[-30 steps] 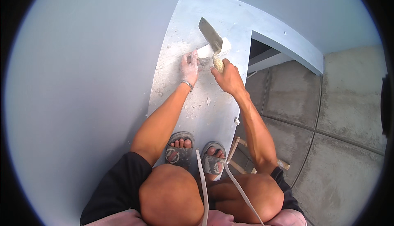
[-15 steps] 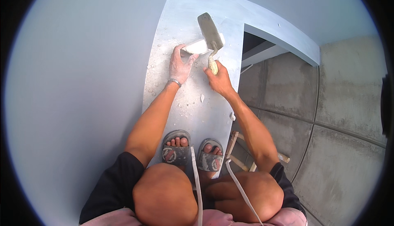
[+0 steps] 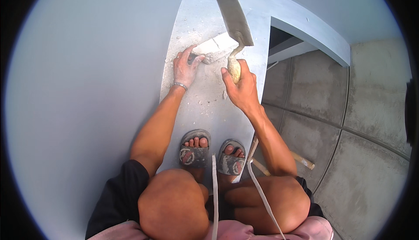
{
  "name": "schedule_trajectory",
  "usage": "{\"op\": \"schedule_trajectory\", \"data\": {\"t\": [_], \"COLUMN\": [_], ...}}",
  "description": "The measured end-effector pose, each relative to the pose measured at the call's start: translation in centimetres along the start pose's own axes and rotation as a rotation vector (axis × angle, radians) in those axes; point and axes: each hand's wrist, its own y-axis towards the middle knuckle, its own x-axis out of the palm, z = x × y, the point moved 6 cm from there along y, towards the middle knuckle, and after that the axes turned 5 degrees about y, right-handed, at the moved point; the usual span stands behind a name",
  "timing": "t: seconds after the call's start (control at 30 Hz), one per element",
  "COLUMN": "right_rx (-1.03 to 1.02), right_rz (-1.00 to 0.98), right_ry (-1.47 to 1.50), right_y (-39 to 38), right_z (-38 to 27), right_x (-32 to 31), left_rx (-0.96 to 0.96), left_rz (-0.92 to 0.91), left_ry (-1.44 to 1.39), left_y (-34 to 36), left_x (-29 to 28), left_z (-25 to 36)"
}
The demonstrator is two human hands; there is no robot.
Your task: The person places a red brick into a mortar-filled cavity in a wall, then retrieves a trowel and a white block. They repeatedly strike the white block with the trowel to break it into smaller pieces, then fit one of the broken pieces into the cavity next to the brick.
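My left hand (image 3: pixel 185 71), dusted white, grips the left end of a chunk of white lightweight block (image 3: pixel 216 47) between thumb and fingers. The block has rough broken sides and a dark line across its upper face. In my right hand (image 3: pixel 244 88) is a trowel (image 3: pixel 233 15), its pale yellowish handle wrapped by my fingers. The long grey metal blade points away from me, up and slightly left, beside the block's right end. Whether the blade touches the block I cannot tell.
I squat on a pale ledge (image 3: pixel 205 113) strewn with white crumbs, my sandals (image 3: pixel 194 153) on it. A grey-blue wall (image 3: pixel 87 87) rises on the left. Right of the ledge's edge, a tiled floor (image 3: pixel 314 87) lies lower, with wooden poles (image 3: pixel 302 159) near my right forearm. Two white cords hang between my knees.
The trowel has swung off the block to its right, and the blade now shows broader and longer. More of the block's upper face and its line shows. The whole view has shifted slightly.
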Motion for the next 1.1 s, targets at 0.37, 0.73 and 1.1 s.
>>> {"op": "schedule_trajectory", "data": {"t": [0.37,0.73,1.1], "right_rx": [-0.085,0.310,-0.069], "right_rz": [0.108,-0.157,0.165], "right_ry": [-0.078,-0.356,-0.062], "right_y": [-1.2,-0.4,-0.5], "right_z": [-4.5,6.4,0.9], "right_x": [-2.7,0.6,-0.3], "left_rx": [0.107,0.129,0.125], "left_rz": [0.029,0.036,0.024], "left_ry": [0.031,-0.021,-0.009], "left_y": [-0.1,0.1,0.0], "left_x": [-0.4,0.0,0.0], "left_z": [0.9,1.4,1.7]}}
